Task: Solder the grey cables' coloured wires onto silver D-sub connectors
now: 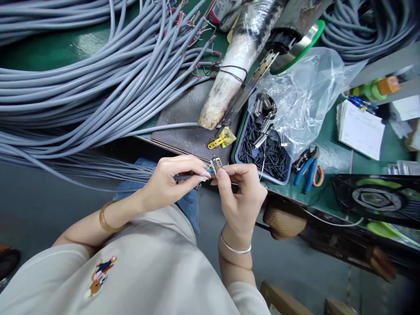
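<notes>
Close to the table's front edge, my left hand (179,179) pinches the end of a grey cable, where thin coloured wires (210,168) fan out from between the fingertips. My right hand (241,190) grips a metal D-sub connector (216,165) between thumb and fingers, its row of pins facing the wires. Wires and pins meet or nearly meet; whether they touch I cannot tell. Behind the hands lies a yellow strip (217,142) on a dark plate (183,109). A blue-grey bin (286,175) of black sleeves and several more connectors (264,129) stands beyond my right hand.
Bundled grey cables (98,92) with stripped ends cover the left of the table. A wrapped tube (226,83) slants down toward the plate. To the right are a plastic bag (311,87), blue-handled pliers (308,173), a paper pad (361,129) and a black fan (377,199).
</notes>
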Demonstrator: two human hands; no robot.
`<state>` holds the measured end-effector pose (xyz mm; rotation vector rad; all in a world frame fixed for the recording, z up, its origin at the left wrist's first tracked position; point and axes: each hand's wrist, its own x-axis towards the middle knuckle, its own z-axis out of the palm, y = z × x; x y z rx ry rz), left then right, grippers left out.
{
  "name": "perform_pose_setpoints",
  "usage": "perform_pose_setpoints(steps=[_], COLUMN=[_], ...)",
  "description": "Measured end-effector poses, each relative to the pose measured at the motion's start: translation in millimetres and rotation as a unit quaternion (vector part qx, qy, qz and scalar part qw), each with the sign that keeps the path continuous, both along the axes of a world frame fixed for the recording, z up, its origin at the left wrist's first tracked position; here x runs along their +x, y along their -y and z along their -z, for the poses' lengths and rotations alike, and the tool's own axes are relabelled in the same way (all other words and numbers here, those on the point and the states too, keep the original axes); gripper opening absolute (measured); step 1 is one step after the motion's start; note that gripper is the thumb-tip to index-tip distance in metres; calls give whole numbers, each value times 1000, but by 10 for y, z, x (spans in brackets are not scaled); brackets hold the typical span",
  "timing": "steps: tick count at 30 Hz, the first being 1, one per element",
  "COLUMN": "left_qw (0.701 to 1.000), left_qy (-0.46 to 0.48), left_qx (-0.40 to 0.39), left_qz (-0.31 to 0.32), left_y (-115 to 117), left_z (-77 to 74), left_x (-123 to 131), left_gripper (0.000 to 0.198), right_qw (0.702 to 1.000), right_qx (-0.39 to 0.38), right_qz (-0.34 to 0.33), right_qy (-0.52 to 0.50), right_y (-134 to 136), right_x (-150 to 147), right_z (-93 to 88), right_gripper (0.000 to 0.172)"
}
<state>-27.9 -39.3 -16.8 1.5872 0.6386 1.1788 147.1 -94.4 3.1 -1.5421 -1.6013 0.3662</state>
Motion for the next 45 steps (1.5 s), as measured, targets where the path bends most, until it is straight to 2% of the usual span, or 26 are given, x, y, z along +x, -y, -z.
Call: perform_pose_setpoints(steps=[2, 5, 7, 9, 14, 17, 20, 22, 24, 26, 29, 33, 37, 45], left_qw=[1000, 996, 989, 983, 967, 939, 890, 867, 863, 874, 900, 929, 939, 943], left_qy=[-9, -13, -5, 2, 22, 69, 109, 116, 103, 87, 83, 72, 56, 46], left_qx=[-10, -91, -146, -184, -250, -327, -418, -447, -451, -440, -402, -343, -322, -315], left_qz=[1, 16, 24, 24, 38, 82, 148, 186, 201, 184, 145, 118, 103, 94], left_y=[7, 19, 15, 1, -39, -73, -123, -147, -153, -141, -110, -84, -80, -74], left_z=[-8, -46, -79, -106, -119, -102, -85, -82, -85, -88, -84, -74, -74, -35], left_x=[-2, 11, 30, 53, 80, 47, -15, -52, -70, -68, -46, -32, -42, -47], left_gripper=[8, 8, 11, 10, 13, 23, 35, 40, 40, 39, 37, 33, 31, 34], right_qw=[997, 976, 964, 969, 993, 986, 976, 980, 984, 990, 994, 965, 950, 954], right_qx=[-17, -37, -31, -12, 18, 127, 204, 185, 159, 129, 34, -54, -69, -46], right_qz=[-20, -62, -74, -58, 19, 54, -8, -63, -81, -50, -13, -42, -56, -35], right_qy=[-79, -208, -254, -241, -115, -90, -75, -29, 29, 33, -99, -251, -300, -295], right_y=[-33, -73, -88, -92, -78, -81, -75, -54, -28, -10, -22, -89, -132, -148], right_x=[-9, -23, -30, -30, 13, 78, 144, 156, 132, 79, -6, -55, -58, -98], right_z=[30, 69, 90, 109, 140, 154, 186, 213, 233, 236, 202, 158, 174, 173], right_gripper=[10, 14, 15, 13, 7, 7, 11, 11, 12, 14, 13, 23, 23, 23])
